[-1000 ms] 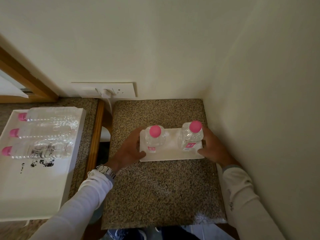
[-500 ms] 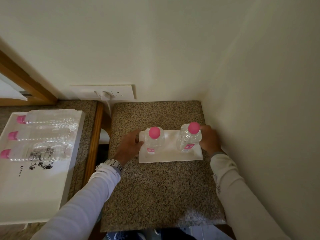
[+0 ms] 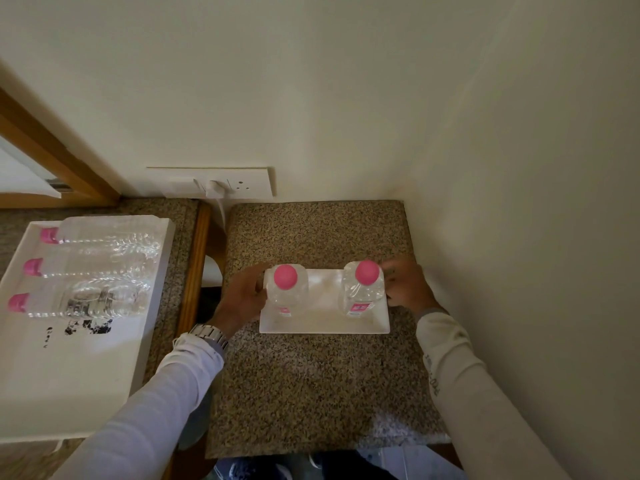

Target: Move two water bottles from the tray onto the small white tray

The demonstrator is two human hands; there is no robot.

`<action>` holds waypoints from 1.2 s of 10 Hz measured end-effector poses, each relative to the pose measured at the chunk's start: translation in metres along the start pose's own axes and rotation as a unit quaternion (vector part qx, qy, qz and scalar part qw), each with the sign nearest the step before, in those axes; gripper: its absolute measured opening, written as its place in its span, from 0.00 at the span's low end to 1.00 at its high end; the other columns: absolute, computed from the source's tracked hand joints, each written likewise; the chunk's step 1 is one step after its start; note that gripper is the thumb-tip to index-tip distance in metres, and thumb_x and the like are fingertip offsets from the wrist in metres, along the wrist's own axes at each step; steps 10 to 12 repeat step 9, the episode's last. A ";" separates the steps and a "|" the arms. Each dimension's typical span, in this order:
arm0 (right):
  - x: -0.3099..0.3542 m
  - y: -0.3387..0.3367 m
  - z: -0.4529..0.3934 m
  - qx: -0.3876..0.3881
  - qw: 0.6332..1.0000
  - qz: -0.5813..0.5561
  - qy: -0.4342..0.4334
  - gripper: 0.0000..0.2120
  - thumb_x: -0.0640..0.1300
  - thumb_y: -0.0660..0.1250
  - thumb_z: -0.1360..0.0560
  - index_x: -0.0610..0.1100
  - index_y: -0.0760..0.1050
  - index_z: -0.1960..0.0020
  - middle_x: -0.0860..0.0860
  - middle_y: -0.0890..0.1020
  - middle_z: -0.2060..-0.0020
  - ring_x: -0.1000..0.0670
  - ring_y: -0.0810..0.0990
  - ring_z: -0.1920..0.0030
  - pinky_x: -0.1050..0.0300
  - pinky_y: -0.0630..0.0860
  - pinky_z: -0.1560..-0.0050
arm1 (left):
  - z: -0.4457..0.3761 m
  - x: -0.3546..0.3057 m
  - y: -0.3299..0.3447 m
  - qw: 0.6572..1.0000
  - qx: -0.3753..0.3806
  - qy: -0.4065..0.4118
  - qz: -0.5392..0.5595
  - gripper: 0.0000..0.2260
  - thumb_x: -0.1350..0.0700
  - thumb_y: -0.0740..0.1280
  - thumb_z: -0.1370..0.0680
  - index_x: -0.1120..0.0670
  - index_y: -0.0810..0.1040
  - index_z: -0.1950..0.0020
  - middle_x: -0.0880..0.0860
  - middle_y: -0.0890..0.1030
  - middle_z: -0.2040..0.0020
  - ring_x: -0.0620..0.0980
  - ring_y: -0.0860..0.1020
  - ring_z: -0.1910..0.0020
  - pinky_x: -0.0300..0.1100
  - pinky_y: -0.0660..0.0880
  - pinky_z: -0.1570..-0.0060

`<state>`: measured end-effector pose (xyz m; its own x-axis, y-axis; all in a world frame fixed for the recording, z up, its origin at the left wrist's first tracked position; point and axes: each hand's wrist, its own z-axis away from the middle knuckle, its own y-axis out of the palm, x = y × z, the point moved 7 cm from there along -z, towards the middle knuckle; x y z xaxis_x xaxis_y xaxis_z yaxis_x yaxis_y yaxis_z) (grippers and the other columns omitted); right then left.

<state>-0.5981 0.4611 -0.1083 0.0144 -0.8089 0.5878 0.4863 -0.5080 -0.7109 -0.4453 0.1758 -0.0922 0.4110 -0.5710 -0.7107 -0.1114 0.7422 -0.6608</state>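
Two clear water bottles with pink caps stand upright on the small white tray (image 3: 325, 323) on the granite top. My left hand (image 3: 242, 296) curls around the side of the left water bottle (image 3: 286, 292), at the tray's left edge. On the other side, my right hand (image 3: 407, 285) has its fingertips and thumb against the right water bottle (image 3: 362, 289). At the far left, three more bottles (image 3: 93, 268) lie on their sides in the large white tray (image 3: 69, 368).
The granite top (image 3: 311, 393) sits in a corner, with walls close behind it and on its right. A white socket plate (image 3: 221, 181) with a plug and cord is on the back wall. A wooden edge (image 3: 194, 268) and a gap separate the two counters.
Both hands have moved from the small tray's front corners back along its sides to the bottles. The bottles and tray stay about where they were.
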 end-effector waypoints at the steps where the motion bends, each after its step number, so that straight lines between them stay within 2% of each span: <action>1: -0.003 0.014 -0.005 0.015 1.000 -0.007 0.010 0.12 0.31 0.67 0.36 0.45 0.77 0.71 0.39 0.83 0.69 0.38 0.86 0.66 0.36 0.82 0.71 | 0.005 0.007 -0.005 1.000 0.004 -0.007 -0.004 0.17 0.64 0.73 0.25 0.60 0.79 0.36 0.61 0.84 0.43 0.60 0.81 0.43 0.57 0.78 0.41; 2: -0.001 0.018 -0.007 0.013 1.000 -0.012 0.018 0.10 0.30 0.68 0.34 0.42 0.79 0.69 0.39 0.84 0.67 0.40 0.86 0.65 0.37 0.82 0.71 | 0.006 0.008 -0.007 1.000 0.004 -0.016 -0.002 0.18 0.63 0.73 0.25 0.60 0.79 0.35 0.61 0.84 0.43 0.59 0.81 0.44 0.51 0.77 0.43; 3: 0.002 0.014 -0.004 0.002 1.000 -0.003 0.028 0.13 0.31 0.69 0.33 0.44 0.76 0.72 0.41 0.84 0.66 0.43 0.85 0.66 0.42 0.83 0.72 | 0.008 0.006 -0.007 1.000 0.011 -0.016 0.006 0.16 0.61 0.74 0.25 0.58 0.80 0.37 0.60 0.85 0.46 0.58 0.82 0.47 0.58 0.80 0.44; 4: 0.010 0.011 -0.003 0.003 0.999 0.040 -0.009 0.21 0.29 0.69 0.33 0.46 0.68 0.78 0.48 0.78 0.75 0.50 0.78 0.72 0.62 0.72 0.81 | 0.007 0.007 -0.006 1.000 0.012 -0.024 -0.012 0.15 0.60 0.74 0.25 0.58 0.80 0.39 0.59 0.85 0.48 0.58 0.82 0.48 0.56 0.80 0.45; 5: 0.021 0.009 0.001 0.012 0.995 0.078 -0.056 0.26 0.27 0.70 0.35 0.48 0.61 0.80 0.50 0.72 0.78 0.51 0.71 0.75 0.63 0.60 0.77 | 0.008 0.007 -0.006 0.999 0.033 -0.026 -0.034 0.16 0.58 0.75 0.25 0.57 0.80 0.39 0.59 0.85 0.47 0.58 0.82 0.48 0.56 0.79 0.45; 6: 0.030 0.007 -0.001 0.053 0.987 0.129 -0.080 0.25 0.32 0.70 0.31 0.49 0.63 0.78 0.47 0.75 0.72 0.48 0.73 0.70 0.59 0.68 0.68 | 0.007 0.008 -0.012 0.995 0.060 -0.036 -0.071 0.18 0.57 0.71 0.22 0.56 0.76 0.32 0.58 0.81 0.37 0.57 0.79 0.41 0.55 0.76 0.38; 7: 0.052 -0.017 -0.002 0.075 0.985 0.146 -0.057 0.18 0.36 0.64 0.25 0.47 0.67 0.73 0.47 0.76 0.68 0.47 0.75 0.66 0.52 0.73 0.60 | 0.007 -0.013 -0.041 0.992 0.058 -0.014 -0.114 0.09 0.62 0.64 0.18 0.62 0.77 0.40 0.58 0.81 0.45 0.58 0.79 0.46 0.47 0.73 0.48; 8: 0.098 -0.062 -0.003 0.019 0.988 0.137 -0.076 0.11 0.39 0.57 0.23 0.45 0.72 0.63 0.43 0.80 0.60 0.42 0.81 0.57 0.49 0.78 0.52 | -0.004 -0.049 -0.092 0.989 0.003 0.020 -0.144 0.06 0.62 0.61 0.18 0.63 0.77 0.49 0.60 0.80 0.55 0.64 0.81 0.52 0.45 0.73 0.58; 9: 0.141 -0.096 0.002 -0.004 0.985 0.149 -0.091 0.17 0.48 0.57 0.19 0.45 0.72 0.33 0.40 0.77 0.35 0.38 0.76 0.36 0.43 0.74 0.36 | -0.010 -0.079 -0.139 0.986 -0.059 0.038 -0.152 0.17 0.47 0.59 0.19 0.57 0.75 0.38 0.59 0.79 0.45 0.62 0.80 0.43 0.56 0.79 0.44; 12: 0.141 -0.096 0.002 -0.004 0.985 0.149 -0.091 0.17 0.48 0.57 0.19 0.45 0.72 0.33 0.40 0.77 0.35 0.38 0.76 0.36 0.43 0.74 0.36 | -0.010 -0.079 -0.139 0.986 -0.059 0.038 -0.152 0.17 0.47 0.59 0.19 0.57 0.75 0.38 0.59 0.79 0.45 0.62 0.80 0.43 0.56 0.79 0.44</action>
